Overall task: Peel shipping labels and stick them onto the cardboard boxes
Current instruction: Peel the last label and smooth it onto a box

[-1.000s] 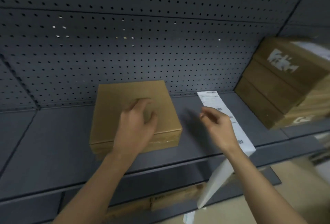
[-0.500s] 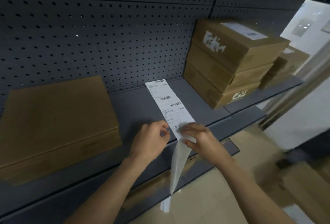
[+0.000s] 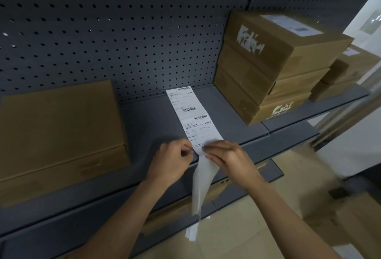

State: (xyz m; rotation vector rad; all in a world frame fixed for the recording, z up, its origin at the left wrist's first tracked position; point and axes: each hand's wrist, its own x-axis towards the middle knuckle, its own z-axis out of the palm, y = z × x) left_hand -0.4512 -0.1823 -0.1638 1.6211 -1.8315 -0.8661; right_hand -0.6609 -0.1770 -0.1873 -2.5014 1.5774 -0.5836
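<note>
A long white strip of shipping labels (image 3: 191,118) lies on the grey shelf (image 3: 150,122), and its bare backing paper (image 3: 201,188) hangs over the front edge. My left hand (image 3: 171,160) pinches the strip's left edge at the shelf front. My right hand (image 3: 228,158) grips the strip's near end from the right. A plain flat cardboard box (image 3: 59,128) rests on the shelf to the left, apart from both hands.
A stack of labelled cardboard boxes (image 3: 274,66) stands at the right of the shelf, with smaller boxes (image 3: 338,79) beyond it. A perforated back panel (image 3: 123,31) rises behind. More boxes sit on the lower shelf and on the floor (image 3: 354,223) at the right.
My left hand left the flat box and both hands came to the near end of the label strip. The view swung right, so the box now sits at the left.
</note>
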